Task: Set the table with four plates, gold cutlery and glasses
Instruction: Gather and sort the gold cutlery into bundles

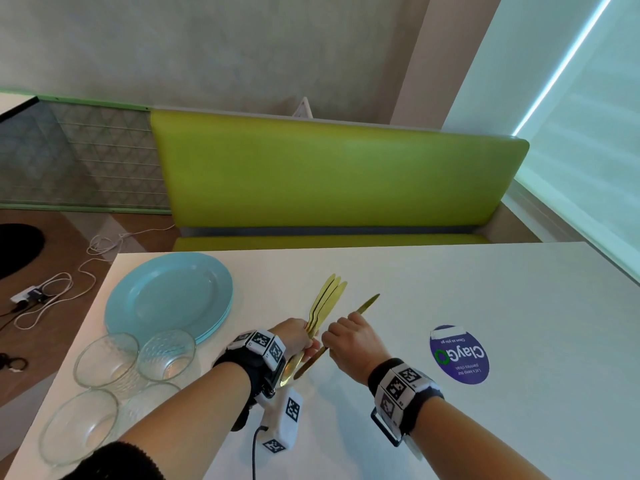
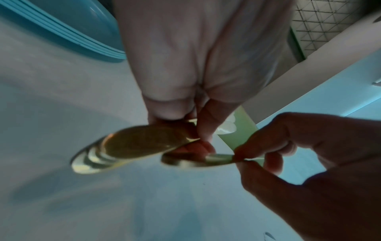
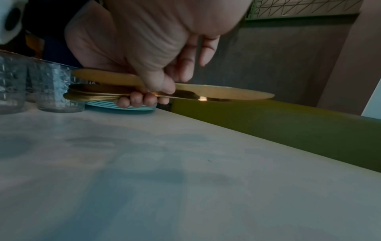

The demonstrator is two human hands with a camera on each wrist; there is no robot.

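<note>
White worktop [image 1: 450,292] before green bench [image 1: 332,174]. On worktop's near-left: stacked blue plates [image 1: 166,299], still undealt, four glasses [image 1: 107,358] just beside. Above worktop's middle: left hand [image 1: 298,337] curled round bundle of gold cutlery [image 1: 327,299]; right hand [image 1: 353,341] pinching single knife [image 1: 367,303], drawn clear. Step, seemingly: separating cutlery. Next: laying knife at a place, likely after dealing plates.

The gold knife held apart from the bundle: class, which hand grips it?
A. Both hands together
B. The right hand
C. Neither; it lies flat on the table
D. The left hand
B. The right hand pinches the single gold knife above the table, while the left hand holds the bundle of gold knives beside it.
</note>
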